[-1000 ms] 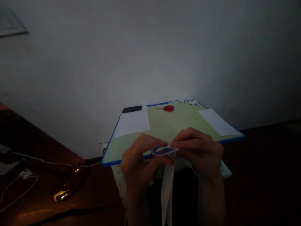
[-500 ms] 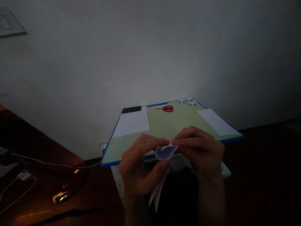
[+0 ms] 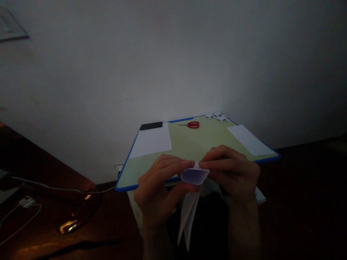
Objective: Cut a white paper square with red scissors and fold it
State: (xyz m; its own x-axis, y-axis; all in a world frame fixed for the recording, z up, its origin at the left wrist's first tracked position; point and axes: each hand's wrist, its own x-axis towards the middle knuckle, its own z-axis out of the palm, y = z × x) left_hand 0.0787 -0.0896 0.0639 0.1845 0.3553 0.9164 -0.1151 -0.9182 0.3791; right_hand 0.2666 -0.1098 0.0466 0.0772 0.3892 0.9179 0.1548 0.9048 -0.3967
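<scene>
Both hands are occupied with one piece, a folded white paper point(image 3: 194, 177), held up in front of the near edge of the surface point(image 3: 200, 141). Its upper part bows into a pocket whose open side faces the wearer; two narrow, pointed tails hang below, apart at the tips.

Left hand point(image 3: 157, 187): grasping. Fingers lie along the upper edge and the thumb is underneath, so the pocket sits between them. This grip probably supports the bowed part from below without flattening it.

Right hand point(image 3: 233, 173): grasping. Fingertips pinch the upper right corner, close beside the left fingertips. The short span between the two pinches likely gives close control of the upper edge; the tails, unsupported, simply hang. How the layers lie inside the fold cannot be told in this dim light.

Layout: red-handled scissors point(image 3: 193, 125) lie near the far edge, presumably set back to leave room in front. A white sheet point(image 3: 151, 139) lies flat at the left, with a dark flat object point(image 3: 151, 126) across its far end, perhaps as a weight. A second, narrower sheet point(image 3: 251, 141) lies along the right edge. Small pointed white pieces point(image 3: 220, 117) are grouped in the far right corner, seemingly to keep them together and apart from the flat sheets.
</scene>
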